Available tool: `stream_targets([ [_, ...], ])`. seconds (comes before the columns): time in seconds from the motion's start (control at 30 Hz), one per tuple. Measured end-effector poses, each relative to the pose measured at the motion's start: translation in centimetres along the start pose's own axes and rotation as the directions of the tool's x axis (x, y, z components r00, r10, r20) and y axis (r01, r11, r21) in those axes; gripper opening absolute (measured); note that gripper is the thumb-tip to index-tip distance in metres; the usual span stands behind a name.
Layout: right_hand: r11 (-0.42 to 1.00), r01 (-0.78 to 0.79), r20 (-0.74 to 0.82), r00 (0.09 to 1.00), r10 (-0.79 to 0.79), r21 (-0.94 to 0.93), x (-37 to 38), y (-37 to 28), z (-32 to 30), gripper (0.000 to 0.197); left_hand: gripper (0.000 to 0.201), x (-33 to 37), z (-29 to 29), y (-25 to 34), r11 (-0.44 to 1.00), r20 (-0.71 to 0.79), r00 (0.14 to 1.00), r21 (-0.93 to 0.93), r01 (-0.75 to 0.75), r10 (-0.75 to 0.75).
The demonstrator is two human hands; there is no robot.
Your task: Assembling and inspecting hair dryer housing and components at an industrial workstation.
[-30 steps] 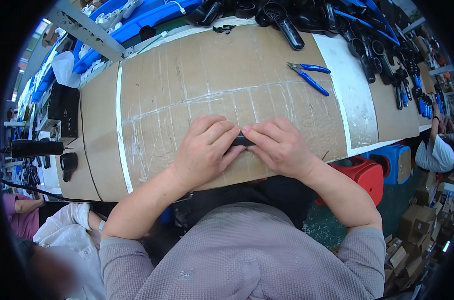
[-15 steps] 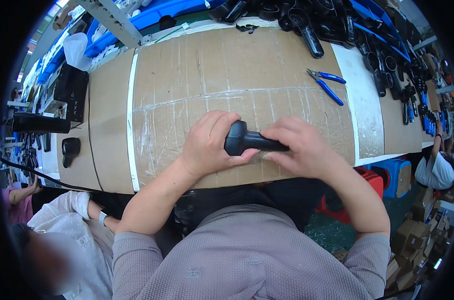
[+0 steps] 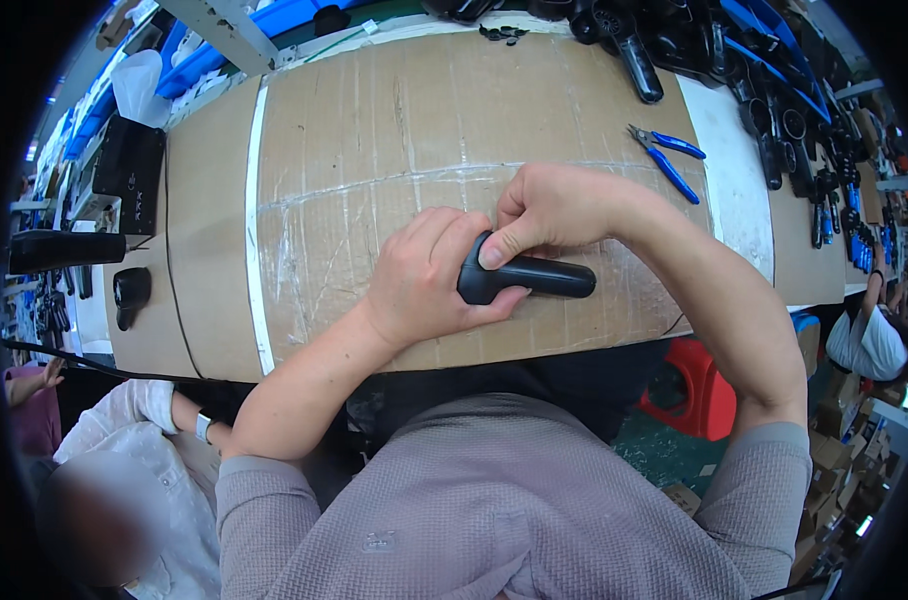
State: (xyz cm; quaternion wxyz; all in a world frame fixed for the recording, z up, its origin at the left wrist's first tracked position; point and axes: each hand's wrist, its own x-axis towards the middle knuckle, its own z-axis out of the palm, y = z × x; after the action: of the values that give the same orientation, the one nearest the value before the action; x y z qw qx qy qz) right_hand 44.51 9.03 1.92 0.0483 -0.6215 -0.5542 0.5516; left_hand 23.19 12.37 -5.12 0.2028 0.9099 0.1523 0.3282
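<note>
A black plastic handle-shaped part (image 3: 534, 279) lies sideways over the near edge of a cardboard-covered table (image 3: 374, 130). My left hand (image 3: 424, 280) wraps around its left end from below. My right hand (image 3: 549, 210) comes from above, its thumb pressed on the part's upper left end and its fingers curled over it. Both hands hold the same part, just above the taped cardboard.
Blue-handled pliers (image 3: 666, 160) lie to the right of my hands. Many black parts (image 3: 664, 40) are piled along the far right edge. A black part (image 3: 131, 292) and a black box (image 3: 129, 170) are at the left. A seated person (image 3: 124, 470) is at lower left, another (image 3: 874, 335) at right.
The black part has come out from between my hands and is now plainly visible, lying horizontal. My right hand has lifted over it, with the thumb pressing on its left end.
</note>
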Motion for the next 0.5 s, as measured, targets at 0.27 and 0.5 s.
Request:
stream_targets([
  [0.27,0.973,0.233,-0.405,0.889,-0.213,-0.001,-2.1,2.5,5.2,0.032,0.053,-1.0,0.3,-0.4,1.000,-0.075,0.997,-0.013,0.021,-0.022],
  [0.5,0.913,0.387,-0.710,0.607,-0.357,-0.129,-3.6,6.6,8.4,0.020,0.057,-0.4,0.5,-0.2,0.988,-0.173,0.978,-0.123,0.094,-0.114],
])
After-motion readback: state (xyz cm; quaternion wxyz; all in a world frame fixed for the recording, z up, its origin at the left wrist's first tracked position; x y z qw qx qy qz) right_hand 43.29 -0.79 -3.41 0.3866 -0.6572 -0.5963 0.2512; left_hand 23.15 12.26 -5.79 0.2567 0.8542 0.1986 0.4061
